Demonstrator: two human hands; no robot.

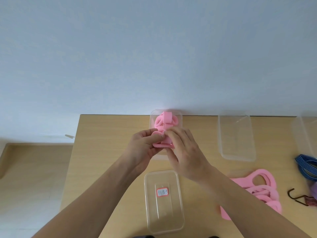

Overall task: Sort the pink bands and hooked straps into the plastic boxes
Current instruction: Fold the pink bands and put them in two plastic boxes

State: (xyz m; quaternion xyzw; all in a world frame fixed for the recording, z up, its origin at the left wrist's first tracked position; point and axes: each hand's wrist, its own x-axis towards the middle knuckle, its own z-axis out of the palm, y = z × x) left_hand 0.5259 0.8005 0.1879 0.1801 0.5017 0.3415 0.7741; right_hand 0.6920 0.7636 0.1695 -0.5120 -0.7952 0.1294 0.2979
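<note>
Two hands are working: left hand (142, 145) and right hand (183, 152) are both pinching a folded band (162, 145) over the half-filled box (151, 121) | step: packing pink bands | next, probably: pressing it in, then taking from pile (262, 191); straps (307, 166) are lying at right.

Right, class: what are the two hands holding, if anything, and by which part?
A folded pink band, above the box of bands. The left hand pinches its left edge; the right hand grips its right edge.
</note>
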